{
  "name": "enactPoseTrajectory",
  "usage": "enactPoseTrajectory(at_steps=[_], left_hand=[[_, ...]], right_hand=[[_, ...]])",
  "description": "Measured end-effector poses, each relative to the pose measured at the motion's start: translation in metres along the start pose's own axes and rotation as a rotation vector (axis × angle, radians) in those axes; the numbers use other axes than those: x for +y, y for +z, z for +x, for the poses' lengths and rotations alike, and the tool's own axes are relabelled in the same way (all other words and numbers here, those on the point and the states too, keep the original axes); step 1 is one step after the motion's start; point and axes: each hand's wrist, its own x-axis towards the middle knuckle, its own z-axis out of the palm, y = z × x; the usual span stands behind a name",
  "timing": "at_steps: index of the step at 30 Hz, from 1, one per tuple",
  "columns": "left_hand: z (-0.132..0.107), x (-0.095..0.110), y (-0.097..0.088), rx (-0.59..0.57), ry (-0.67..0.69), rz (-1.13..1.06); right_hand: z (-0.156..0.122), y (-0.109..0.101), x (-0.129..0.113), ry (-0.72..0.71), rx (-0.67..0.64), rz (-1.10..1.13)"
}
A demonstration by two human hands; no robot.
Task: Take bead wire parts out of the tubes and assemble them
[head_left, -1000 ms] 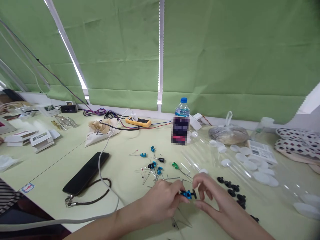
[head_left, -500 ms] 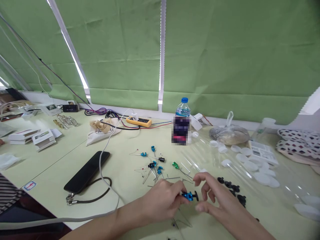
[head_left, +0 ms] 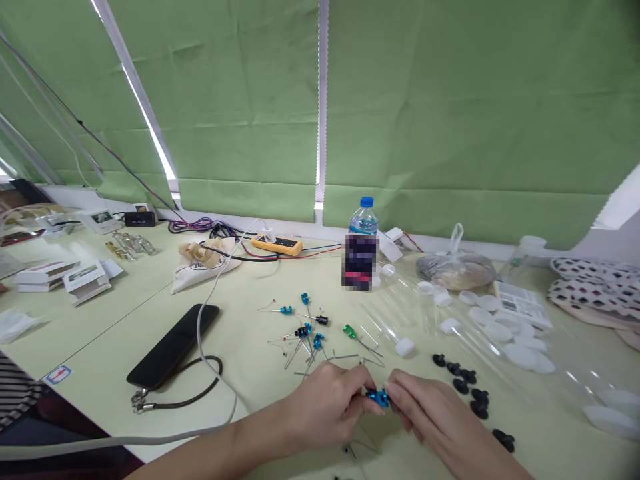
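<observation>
My left hand (head_left: 325, 405) pinches a small blue metal fitting (head_left: 379, 398) between thumb and fingers, low in the middle of the view. My right hand (head_left: 434, 413) has its fingers closed at the fitting's right end, covering the black knob there. Beyond the hands lie several blue fittings (head_left: 318, 341) with thin metal rods, a black fitting (head_left: 321, 320) and a green fitting (head_left: 349, 331). Thin wires partly show beneath my left hand. Several loose black knobs (head_left: 468, 377) lie to the right of my right hand.
A phone (head_left: 173, 345) with a strap lies left, a white cable (head_left: 213, 293) crossing it. Behind stand a water bottle (head_left: 364, 220) and an orange power strip (head_left: 277, 245). To the right are clear tubes (head_left: 480, 340), white caps (head_left: 523, 355) and a tied plastic bag (head_left: 456, 269).
My right hand has moved left from beside the blue fitting and closed over the black knob at its end. My left hand still grips the fitting in nearly the same place.
</observation>
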Motion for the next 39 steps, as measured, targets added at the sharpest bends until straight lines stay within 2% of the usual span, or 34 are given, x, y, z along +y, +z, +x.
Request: enactPoseTrajectory(at_steps=[3, 6, 10, 13, 16, 18, 21, 23, 26, 29, 31, 34, 36, 39], left_hand=[[0.002, 0.001, -0.001, 0.030, -0.066, -0.018], [0.003, 0.001, -0.002, 0.024, -0.076, -0.034], [0.003, 0.000, -0.001, 0.008, -0.038, -0.035], [0.003, -0.001, -0.002, 0.028, -0.089, -0.041], [0.003, -0.002, -0.002, 0.049, -0.108, -0.051], [0.003, -0.001, -0.002, 0.045, -0.086, -0.057], [0.003, 0.000, -0.003, 0.043, -0.070, -0.050], [0.003, -0.001, -0.005, 0.052, -0.082, -0.047], [0.004, -0.001, -0.006, 0.060, -0.087, -0.035], [0.003, -0.001, -0.006, 0.045, -0.046, -0.001], [0.003, -0.001, -0.006, 0.036, -0.040, 0.016], [0.003, -0.002, -0.007, 0.041, -0.066, 0.029], [0.002, -0.002, -0.007, 0.037, -0.063, 0.041], [0.001, -0.002, -0.005, 0.025, -0.034, 0.060]], right_hand=[[0.002, 0.000, 0.003, -0.057, 0.055, 0.003], [0.003, -0.001, 0.006, -0.014, 0.110, -0.008], [0.002, -0.001, 0.006, 0.022, 0.040, -0.063], [0.002, -0.002, 0.007, -0.042, 0.063, 0.011], [0.002, -0.003, 0.011, 0.009, 0.139, 0.077], [0.003, -0.002, 0.012, 0.046, 0.092, 0.070], [0.003, 0.000, 0.013, 0.001, 0.022, 0.074], [0.004, -0.001, 0.013, -0.029, 0.072, 0.134], [0.006, -0.001, 0.012, 0.013, 0.136, 0.216], [0.006, -0.001, 0.011, 0.044, 0.026, 0.219], [0.005, -0.001, 0.010, -0.001, 0.001, 0.201], [0.003, -0.001, 0.011, -0.057, 0.130, 0.199], [0.004, 0.000, 0.013, -0.004, 0.160, 0.199], [0.005, 0.000, 0.014, 0.062, 0.037, 0.191]])
